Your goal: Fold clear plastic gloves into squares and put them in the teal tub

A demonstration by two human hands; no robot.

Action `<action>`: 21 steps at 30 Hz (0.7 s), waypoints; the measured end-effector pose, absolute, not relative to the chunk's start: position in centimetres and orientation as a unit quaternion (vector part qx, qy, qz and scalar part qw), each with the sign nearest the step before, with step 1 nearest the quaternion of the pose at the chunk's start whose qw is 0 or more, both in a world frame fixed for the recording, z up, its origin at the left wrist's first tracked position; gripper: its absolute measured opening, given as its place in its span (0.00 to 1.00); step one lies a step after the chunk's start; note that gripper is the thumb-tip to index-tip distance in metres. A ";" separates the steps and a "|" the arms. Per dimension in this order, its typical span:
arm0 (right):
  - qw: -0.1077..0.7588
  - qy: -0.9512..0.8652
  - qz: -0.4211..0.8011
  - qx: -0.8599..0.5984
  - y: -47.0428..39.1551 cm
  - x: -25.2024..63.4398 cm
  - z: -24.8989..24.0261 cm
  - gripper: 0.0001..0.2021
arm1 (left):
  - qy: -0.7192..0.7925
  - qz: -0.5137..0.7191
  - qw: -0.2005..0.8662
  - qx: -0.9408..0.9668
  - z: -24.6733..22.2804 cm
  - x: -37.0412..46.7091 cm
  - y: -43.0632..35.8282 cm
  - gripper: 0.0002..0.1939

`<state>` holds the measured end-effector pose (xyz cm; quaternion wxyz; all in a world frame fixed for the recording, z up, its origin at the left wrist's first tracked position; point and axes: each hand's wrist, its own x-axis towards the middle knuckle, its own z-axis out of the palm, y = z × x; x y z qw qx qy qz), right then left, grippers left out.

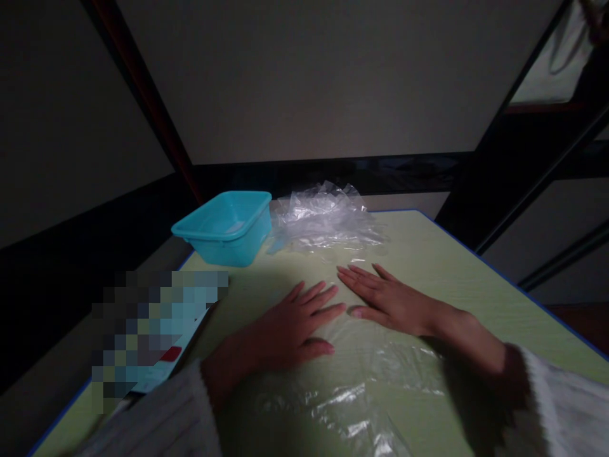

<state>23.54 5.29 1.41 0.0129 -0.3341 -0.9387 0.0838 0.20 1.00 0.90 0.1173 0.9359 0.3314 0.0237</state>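
Left hand (290, 330) and right hand (387, 301), fingers (318, 295) slightly spread, flat on the clear plastic sheet (361, 381).

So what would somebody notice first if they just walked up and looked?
Probably the two hands pressed flat, side by side, on a clear plastic sheet in the middle of the pale green table: the left hand and the right hand, fingers spread. Next, the bright turquoise tub at the far left corner, with a crumpled pile of clear plastic right beside it.
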 end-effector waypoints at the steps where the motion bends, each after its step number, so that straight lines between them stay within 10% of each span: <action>1: 0.004 -0.936 0.091 -0.341 5.4 23.6 1.3 0.35 | 0.331 0.024 0.117 0.936 1.0 0.1 1.0 0.31; 11: 0.026 -0.916 0.030 -0.399 5.9 24.1 1.1 0.36 | 0.526 0.119 0.034 0.842 0.6 -0.5 2.0 0.21; 21: 0.148 -0.890 0.016 -0.431 6.6 23.6 1.1 0.10 | 0.624 0.096 0.011 0.775 1.0 -0.5 2.5 0.08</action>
